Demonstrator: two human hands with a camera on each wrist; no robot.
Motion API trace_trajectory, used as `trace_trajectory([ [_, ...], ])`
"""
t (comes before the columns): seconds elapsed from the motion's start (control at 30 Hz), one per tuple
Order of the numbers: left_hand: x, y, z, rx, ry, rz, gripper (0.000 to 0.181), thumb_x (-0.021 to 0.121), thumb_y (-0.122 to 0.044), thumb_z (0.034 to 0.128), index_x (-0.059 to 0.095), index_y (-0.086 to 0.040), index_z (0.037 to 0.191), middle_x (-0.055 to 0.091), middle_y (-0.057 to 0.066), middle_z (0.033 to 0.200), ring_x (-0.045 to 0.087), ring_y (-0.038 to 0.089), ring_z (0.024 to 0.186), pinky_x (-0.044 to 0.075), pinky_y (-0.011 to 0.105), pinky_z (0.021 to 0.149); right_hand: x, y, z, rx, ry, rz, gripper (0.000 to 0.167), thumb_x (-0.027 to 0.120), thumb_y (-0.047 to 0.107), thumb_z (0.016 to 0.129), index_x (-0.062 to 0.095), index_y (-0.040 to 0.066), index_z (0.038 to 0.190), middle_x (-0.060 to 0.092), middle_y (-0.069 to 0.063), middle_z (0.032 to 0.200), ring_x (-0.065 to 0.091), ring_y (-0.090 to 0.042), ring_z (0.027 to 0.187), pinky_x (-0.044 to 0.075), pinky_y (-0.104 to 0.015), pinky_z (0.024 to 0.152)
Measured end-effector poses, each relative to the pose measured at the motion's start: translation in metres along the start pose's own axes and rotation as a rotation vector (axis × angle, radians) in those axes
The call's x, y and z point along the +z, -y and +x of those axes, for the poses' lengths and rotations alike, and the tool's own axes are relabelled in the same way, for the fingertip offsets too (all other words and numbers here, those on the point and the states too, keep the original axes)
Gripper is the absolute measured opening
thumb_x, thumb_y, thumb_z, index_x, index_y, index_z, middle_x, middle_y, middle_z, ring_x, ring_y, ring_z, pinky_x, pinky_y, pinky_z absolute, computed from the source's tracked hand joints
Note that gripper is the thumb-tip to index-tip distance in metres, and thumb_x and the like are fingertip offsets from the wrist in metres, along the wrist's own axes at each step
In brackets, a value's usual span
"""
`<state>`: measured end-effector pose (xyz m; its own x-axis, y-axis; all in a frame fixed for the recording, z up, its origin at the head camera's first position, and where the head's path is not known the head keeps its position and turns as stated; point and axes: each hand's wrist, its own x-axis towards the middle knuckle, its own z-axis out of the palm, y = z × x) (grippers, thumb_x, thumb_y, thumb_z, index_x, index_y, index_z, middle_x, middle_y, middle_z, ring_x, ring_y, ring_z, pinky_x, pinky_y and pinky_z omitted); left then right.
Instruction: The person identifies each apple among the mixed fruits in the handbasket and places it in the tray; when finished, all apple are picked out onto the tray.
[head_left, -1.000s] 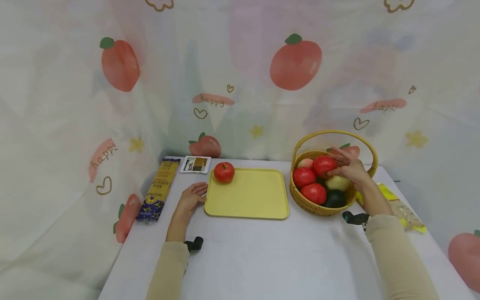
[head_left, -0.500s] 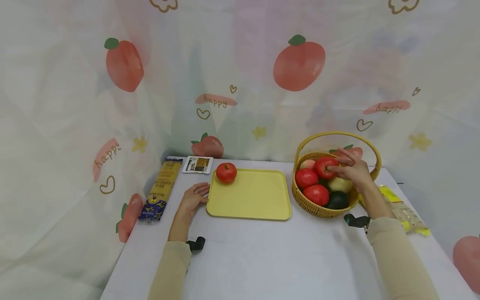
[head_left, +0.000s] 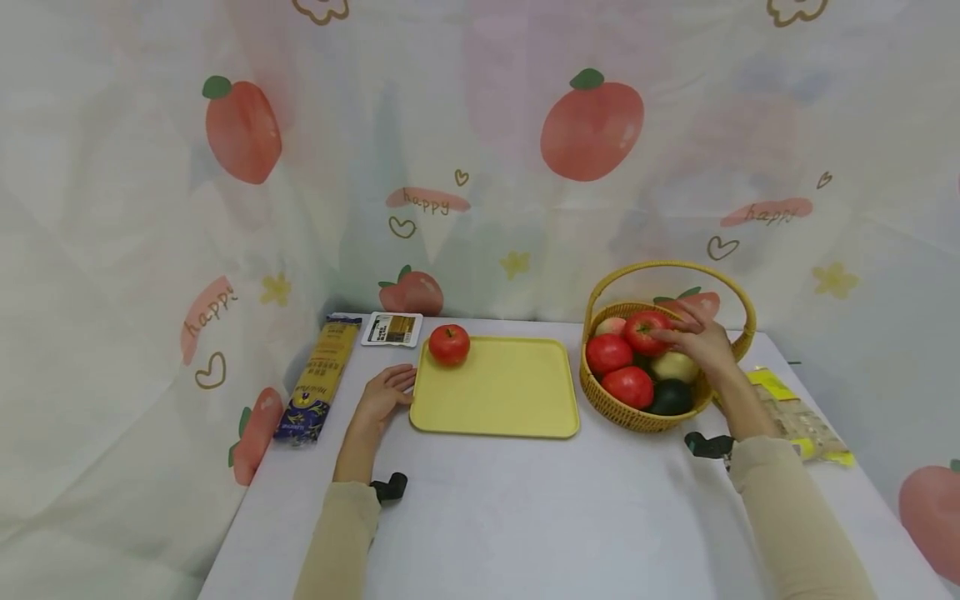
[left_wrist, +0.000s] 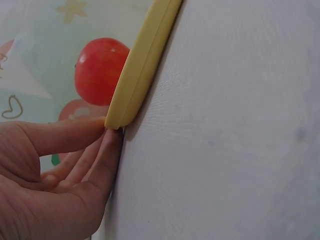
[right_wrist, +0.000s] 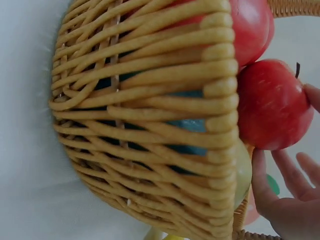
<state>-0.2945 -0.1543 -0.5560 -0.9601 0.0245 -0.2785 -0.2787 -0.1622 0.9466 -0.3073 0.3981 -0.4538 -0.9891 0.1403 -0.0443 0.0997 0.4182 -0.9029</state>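
In the head view my left hand point(head_left: 384, 398) lies at the left edge of the yellow tray point(head_left: 502, 400). Its thumb and a finger touch the rim of that tray in the left wrist view, without wrapping round it. A red apple point(head_left: 449, 345) rests in the tray's far left corner. My right hand point(head_left: 703, 343) reaches over the wicker basket point(head_left: 626, 419). Seen from the right wrist, its thumb and a fingertip touch a red apple point(right_wrist: 274, 106) on top of the pile, while the other fingers stand apart from it.
More red fruits point(head_left: 628, 387), a pale fruit point(head_left: 674, 367) and a dark green one point(head_left: 671, 397) fill the basket, under its arched handle point(head_left: 671, 265). A noodle packet point(head_left: 318, 379) and a small white package point(head_left: 392, 329) lie left; a clear-and-yellow packet point(head_left: 802, 417) lies right.
The apple under my right hand has turned, and its stem side now shows. My right fingers have shifted slightly around it. The left hand has stayed at the tray.
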Motion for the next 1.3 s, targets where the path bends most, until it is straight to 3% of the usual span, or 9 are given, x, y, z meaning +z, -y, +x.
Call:
trace_trajectory([
  [0.13,-0.001,0.000,-0.001,-0.001,0.007,0.012,0.073,0.055,0.030,0.0820,0.046,0.007,0.150,0.051,0.027,0.151,0.049,0.036,0.143,0.045,0.045,0.115,0.003,0.001,-0.001,-0.005,-0.033,-0.062,0.094,0.077,0.041,0.095,0.023,0.014,0.167,0.051,-0.026,0.152,0.054,0.006,0.096,0.053,-0.010,0.078],
  [0.23,-0.001,0.000,-0.002,-0.002,0.005,0.011,0.073,0.055,0.030,0.0817,0.047,0.006,0.150,0.052,0.027,0.151,0.050,0.035,0.143,0.046,0.044,0.114,0.005,0.003,-0.002,-0.013,-0.064,-0.089,0.098,0.078,0.041,0.093,0.021,0.012,0.167,0.056,-0.025,0.147,0.058,0.007,0.089,0.053,-0.010,0.074],
  [0.4,-0.001,0.000,-0.002,-0.007,-0.003,0.007,0.073,0.056,0.030,0.0814,0.048,0.005,0.149,0.053,0.026,0.150,0.051,0.034,0.142,0.046,0.044,0.114,0.006,0.010,-0.006,0.001,-0.110,0.019,0.096,0.082,0.032,0.092,0.025,0.008,0.165,0.069,-0.010,0.126,0.068,0.005,0.077,0.062,-0.024,0.075],
  [0.53,-0.001,0.000,-0.001,-0.014,-0.006,0.011,0.073,0.056,0.030,0.0815,0.049,0.004,0.149,0.054,0.025,0.151,0.051,0.033,0.142,0.046,0.044,0.115,0.007,0.016,-0.009,0.041,-0.108,0.104,0.098,0.081,0.034,0.092,0.023,0.007,0.166,0.061,0.003,0.115,0.072,-0.001,0.077,0.064,-0.036,0.076],
  [0.63,-0.001,0.000,-0.001,-0.011,-0.009,0.012,0.073,0.056,0.030,0.0816,0.049,0.004,0.149,0.054,0.025,0.150,0.051,0.034,0.142,0.046,0.044,0.115,0.008,0.021,-0.012,0.057,-0.096,0.127,0.099,0.080,0.037,0.093,0.020,0.007,0.166,0.056,0.001,0.117,0.073,-0.005,0.079,0.064,-0.036,0.076],
  [0.87,0.000,0.001,-0.001,-0.003,-0.012,-0.006,0.073,0.056,0.030,0.0807,0.049,0.005,0.149,0.054,0.025,0.150,0.052,0.034,0.142,0.046,0.044,0.114,0.008,0.035,-0.023,0.099,-0.074,0.240,0.099,0.082,0.035,0.091,0.023,0.012,0.167,0.061,0.008,0.108,0.076,-0.010,0.080,0.064,-0.035,0.073],
  [1.1,-0.001,0.002,0.000,-0.005,-0.012,0.002,0.072,0.055,0.030,0.0808,0.049,0.005,0.148,0.054,0.025,0.150,0.052,0.034,0.141,0.046,0.044,0.114,0.009,0.045,-0.033,0.134,-0.033,0.330,0.097,0.085,0.034,0.088,0.029,0.022,0.166,0.056,0.005,0.121,0.076,-0.009,0.083,0.064,-0.040,0.078],
  [1.3,-0.001,0.001,0.000,-0.019,-0.014,0.006,0.072,0.057,0.029,0.0820,0.050,0.003,0.148,0.055,0.023,0.150,0.052,0.032,0.141,0.046,0.043,0.114,0.011,0.050,-0.041,0.119,-0.028,0.366,0.083,0.085,0.033,0.087,0.043,0.023,0.158,0.065,0.013,0.108,0.076,-0.010,0.081,0.064,-0.036,0.075],
])
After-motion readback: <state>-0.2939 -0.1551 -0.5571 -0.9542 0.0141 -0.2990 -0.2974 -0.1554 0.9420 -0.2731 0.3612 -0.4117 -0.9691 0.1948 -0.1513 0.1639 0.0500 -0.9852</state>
